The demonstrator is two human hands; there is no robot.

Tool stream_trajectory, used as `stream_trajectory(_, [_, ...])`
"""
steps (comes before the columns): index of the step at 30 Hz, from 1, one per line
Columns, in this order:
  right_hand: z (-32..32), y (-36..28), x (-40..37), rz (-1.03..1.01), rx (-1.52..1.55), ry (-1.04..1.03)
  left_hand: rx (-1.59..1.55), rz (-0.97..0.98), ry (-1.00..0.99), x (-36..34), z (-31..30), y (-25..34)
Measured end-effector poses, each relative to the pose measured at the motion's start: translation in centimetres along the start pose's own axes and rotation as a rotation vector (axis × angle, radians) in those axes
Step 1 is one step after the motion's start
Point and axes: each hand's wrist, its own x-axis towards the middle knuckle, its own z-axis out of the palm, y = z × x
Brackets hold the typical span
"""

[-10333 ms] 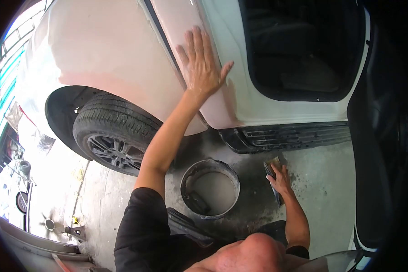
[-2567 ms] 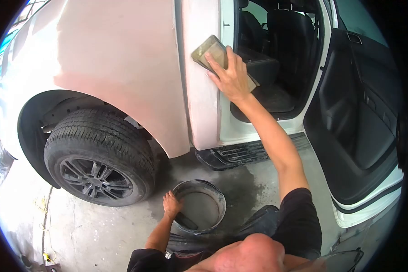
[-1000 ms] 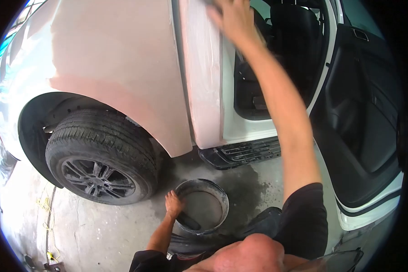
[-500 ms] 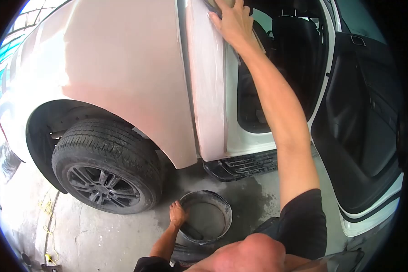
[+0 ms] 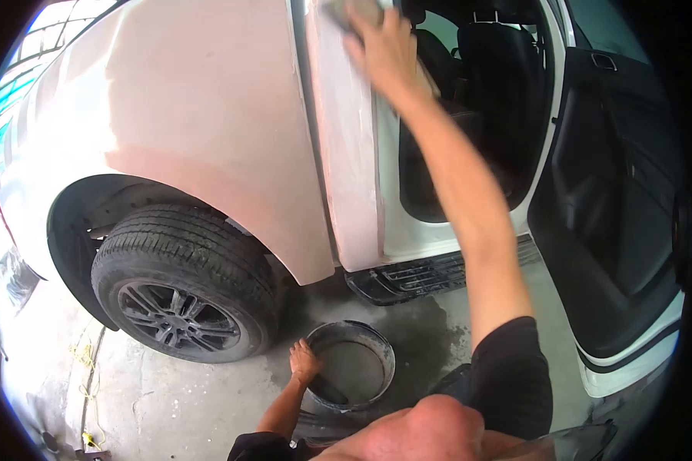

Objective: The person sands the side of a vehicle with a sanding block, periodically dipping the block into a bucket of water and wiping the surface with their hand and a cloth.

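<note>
High on the pinkish, sanded-looking door pillar (image 5: 351, 154) of a white vehicle, my right hand (image 5: 388, 55) is closed around a grey-brown sanding block (image 5: 363, 12). The block is blurred and lies against the pillar at the top edge of the view. Low down, my left hand (image 5: 304, 361) grips the near-left rim of a round, dirty bucket (image 5: 388, 361) on the floor. Greyish liquid fills part of the bucket, and a dark shape I cannot make out shows inside it below my left hand.
The rear wheel (image 5: 181, 307) stands left of the bucket. A black side step (image 5: 415, 278) juts out under the doorway. The open door (image 5: 623, 192) hangs at the right. A yellow cord (image 5: 87, 384) lies on the concrete floor (image 5: 200, 399), which has a wet patch around the bucket.
My right hand and the sanding block have moved left and slightly down across the pillar. My left hand stays at the bucket's rim.
</note>
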Motion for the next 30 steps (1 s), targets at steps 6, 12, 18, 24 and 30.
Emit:
stream_trajectory(6, [0.4, 0.8, -7.6, -0.285, -0.048, 0.014, -0.013, 0.006, -0.002, 0.4, 0.1, -0.7])
stream_trajectory(12, [-3.1, -2.2, 4.9, 0.092, 0.145, -0.159, -0.032, -0.008, -0.011, 0.7, -0.2, -0.1])
stream_trajectory(18, [0.8, -1.4, -8.9, -0.259, -0.056, -0.013, -0.034, 0.014, 0.017, 0.7, 0.7, -0.7])
stream_trajectory(24, [-1.0, -3.5, 5.6, 0.076, 0.161, -0.124, -0.033, -0.004, -0.002, 0.7, -0.2, -0.5])
stream_trajectory(30, [1.0, -1.2, -6.9, -0.305, -0.059, 0.023, -0.036, 0.020, 0.038, 0.1, 0.7, -0.6])
